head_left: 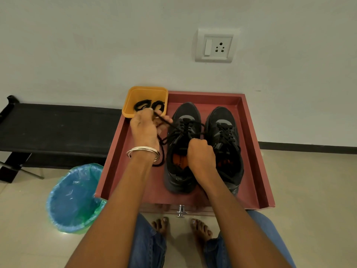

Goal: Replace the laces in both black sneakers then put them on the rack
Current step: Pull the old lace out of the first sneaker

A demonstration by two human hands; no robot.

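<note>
1. We note bare feet (181, 227) and jeans at the frame's lower edge.
2. Our right hand (201, 157) is fisted over the tongue of the left sneaker (181, 151); what it grips is hidden.
3. Our left hand (144, 126) pinches a taut black lace (170, 123) running from that sneaker.
4. Both sneakers, the right sneaker (226, 144) still laced, stand side by side in a red tray (257, 151).
5. An orange tub (146, 93) at the tray's far left corner holds coiled laces (148, 105).

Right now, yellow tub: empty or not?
Not empty. The yellow tub holds coiled black laces on its floor; the left hand covers its near edge.
</note>
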